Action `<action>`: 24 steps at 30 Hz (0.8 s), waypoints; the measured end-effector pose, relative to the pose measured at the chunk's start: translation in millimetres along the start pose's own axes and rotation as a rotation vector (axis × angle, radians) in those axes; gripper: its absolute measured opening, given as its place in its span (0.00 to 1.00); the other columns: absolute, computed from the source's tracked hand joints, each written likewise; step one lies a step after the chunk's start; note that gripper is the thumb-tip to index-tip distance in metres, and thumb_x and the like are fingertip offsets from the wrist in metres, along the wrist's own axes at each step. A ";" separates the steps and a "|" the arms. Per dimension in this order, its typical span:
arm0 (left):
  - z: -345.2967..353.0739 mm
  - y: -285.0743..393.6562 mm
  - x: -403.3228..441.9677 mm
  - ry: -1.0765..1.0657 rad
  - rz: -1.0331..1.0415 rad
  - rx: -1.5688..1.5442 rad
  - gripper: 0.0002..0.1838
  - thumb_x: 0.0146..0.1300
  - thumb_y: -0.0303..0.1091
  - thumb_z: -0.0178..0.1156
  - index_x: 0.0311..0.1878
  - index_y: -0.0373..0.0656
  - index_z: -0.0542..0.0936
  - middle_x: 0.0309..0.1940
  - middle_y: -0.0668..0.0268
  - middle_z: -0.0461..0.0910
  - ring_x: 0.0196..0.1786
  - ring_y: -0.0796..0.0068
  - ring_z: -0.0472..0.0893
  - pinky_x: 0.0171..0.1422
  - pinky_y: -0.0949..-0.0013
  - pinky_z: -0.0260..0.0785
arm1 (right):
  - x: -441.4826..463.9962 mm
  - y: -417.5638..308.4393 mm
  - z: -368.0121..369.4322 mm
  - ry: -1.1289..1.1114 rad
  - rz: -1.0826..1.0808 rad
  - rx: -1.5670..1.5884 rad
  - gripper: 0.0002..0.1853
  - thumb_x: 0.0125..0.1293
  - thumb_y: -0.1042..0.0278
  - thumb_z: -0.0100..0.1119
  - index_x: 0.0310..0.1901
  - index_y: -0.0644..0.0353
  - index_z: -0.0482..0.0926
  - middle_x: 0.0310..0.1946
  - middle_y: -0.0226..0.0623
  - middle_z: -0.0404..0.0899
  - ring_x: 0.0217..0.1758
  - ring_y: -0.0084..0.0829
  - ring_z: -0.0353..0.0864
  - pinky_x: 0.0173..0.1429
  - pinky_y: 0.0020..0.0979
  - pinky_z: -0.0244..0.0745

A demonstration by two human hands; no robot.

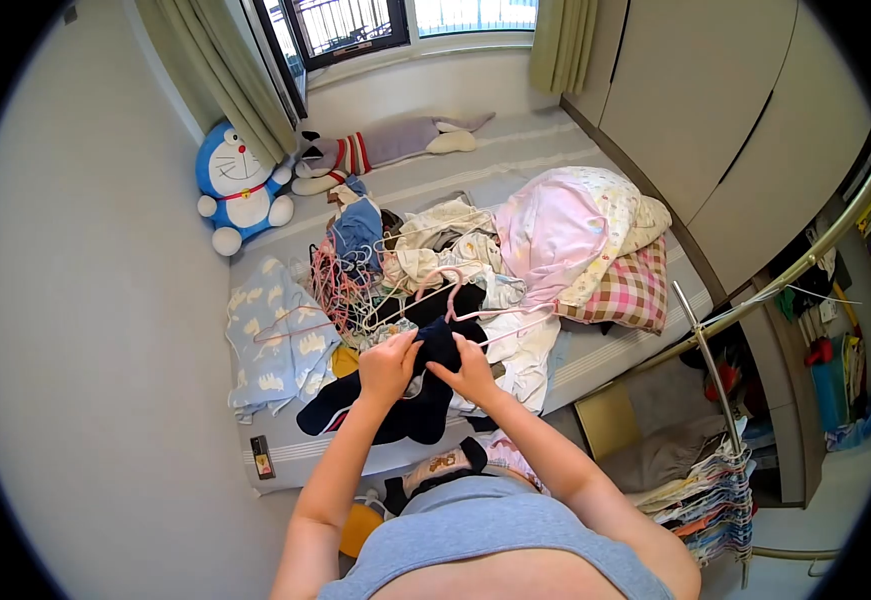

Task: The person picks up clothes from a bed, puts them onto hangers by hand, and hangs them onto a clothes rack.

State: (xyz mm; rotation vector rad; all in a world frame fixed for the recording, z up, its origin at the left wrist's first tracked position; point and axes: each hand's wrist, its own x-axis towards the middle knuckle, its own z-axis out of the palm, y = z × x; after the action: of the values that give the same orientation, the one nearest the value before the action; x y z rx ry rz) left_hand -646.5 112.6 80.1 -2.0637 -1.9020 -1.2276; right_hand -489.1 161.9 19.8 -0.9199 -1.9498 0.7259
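A dark navy garment (417,415) with a red and white stripe near its left end hangs between my hands over the bed's near side. My left hand (387,370) pinches its upper edge on the left. On the right, my right hand (469,374) grips the same bunched edge, thumb pointing inward. Just beyond my fingers is a pink hanger (452,297), its hook pointing away from me. Whether the hanger is inside the garment, I cannot tell. White clothing (523,365) lies to the right of my right hand.
Tangled hangers (340,285) and heaped clothes (445,235) cover the mid-bed. A blue patterned cloth (280,335) and a phone-like dark object (261,457) lie left. A checked pillow (635,285) sits under a pink blanket (555,225). A metal rail (705,365) with hung clothes stands right.
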 end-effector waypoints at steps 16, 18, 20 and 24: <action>-75.5 -99.8 -56.7 -0.102 0.106 -0.001 0.09 0.52 0.27 0.61 0.38 0.39 0.79 0.28 0.57 0.79 0.29 0.56 0.79 0.31 0.63 0.70 | -7.4 91.1 -78.8 -0.379 -0.302 -0.490 0.13 0.55 0.51 0.59 0.34 0.50 0.79 0.26 0.31 0.79 0.39 0.32 0.79 0.69 0.50 0.46; -76.3 -98.0 -59.2 -0.100 0.169 0.014 0.10 0.52 0.28 0.62 0.39 0.40 0.78 0.26 0.58 0.78 0.27 0.58 0.78 0.29 0.63 0.69 | 1.7 85.0 -90.2 -0.403 -0.275 -0.503 0.12 0.55 0.52 0.59 0.33 0.50 0.80 0.26 0.31 0.79 0.39 0.31 0.79 0.70 0.49 0.47; -76.2 -92.1 -61.0 -0.178 0.210 0.088 0.11 0.52 0.29 0.62 0.40 0.41 0.77 0.23 0.61 0.76 0.25 0.59 0.77 0.26 0.63 0.68 | 8.0 77.5 -98.6 -0.447 -0.241 -0.522 0.11 0.55 0.53 0.59 0.32 0.50 0.80 0.26 0.30 0.78 0.39 0.31 0.78 0.70 0.48 0.47; -60.1 -75.8 -64.3 -0.218 0.243 0.177 0.11 0.52 0.31 0.62 0.40 0.43 0.77 0.19 0.63 0.72 0.22 0.62 0.75 0.23 0.64 0.65 | 20.4 37.5 -91.9 -0.352 -0.345 -0.390 0.10 0.50 0.55 0.64 0.29 0.50 0.80 0.23 0.29 0.78 0.37 0.29 0.78 0.64 0.44 0.56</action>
State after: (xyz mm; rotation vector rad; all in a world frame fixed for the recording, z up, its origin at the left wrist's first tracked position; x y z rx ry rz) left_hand -735.9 45.0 49.2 -2.3240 -1.7006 -0.7812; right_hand -405.0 212.7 44.4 -0.6758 -2.5417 0.3246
